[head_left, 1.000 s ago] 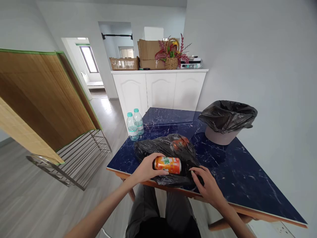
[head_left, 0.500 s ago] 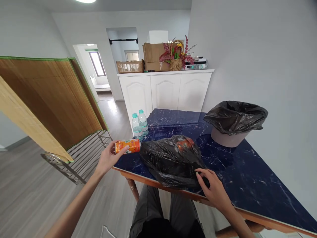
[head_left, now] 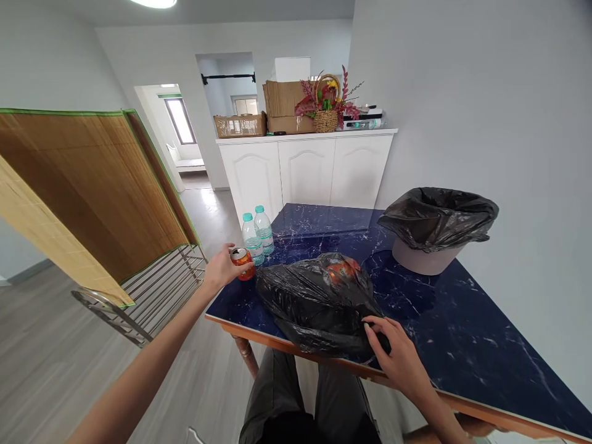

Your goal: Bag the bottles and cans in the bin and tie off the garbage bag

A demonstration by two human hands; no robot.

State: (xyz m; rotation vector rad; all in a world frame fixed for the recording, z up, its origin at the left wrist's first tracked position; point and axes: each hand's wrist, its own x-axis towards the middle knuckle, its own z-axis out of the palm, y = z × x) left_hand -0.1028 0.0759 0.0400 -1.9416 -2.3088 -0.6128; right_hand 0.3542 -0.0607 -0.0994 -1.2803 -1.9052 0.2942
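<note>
My left hand point(head_left: 224, 266) is wrapped round an orange drink can point(head_left: 243, 269), which stands upright at the table's left edge with its opened top showing. Just behind it are two clear water bottles point(head_left: 258, 237) with teal caps. My right hand point(head_left: 393, 348) pinches the near right part of a black plastic bag point(head_left: 319, 305) lying along the table's front edge. Something red and orange shows through the thin plastic near the top of the bag; its kind is hidden.
The blue marbled table point(head_left: 467, 333) bears a bin point(head_left: 420, 262) lined with a black bag at the back right. Behind the table, a white cabinet point(head_left: 308, 169) holds cardboard boxes point(head_left: 287, 102) and a flower basket point(head_left: 325, 120). On the left stands a metal rack point(head_left: 161, 287) with a bamboo mat point(head_left: 106, 203).
The can has gone from lying sideways in my left hand to upright beside the bottles, with my left hand still round it. My right hand stays on the bag.
</note>
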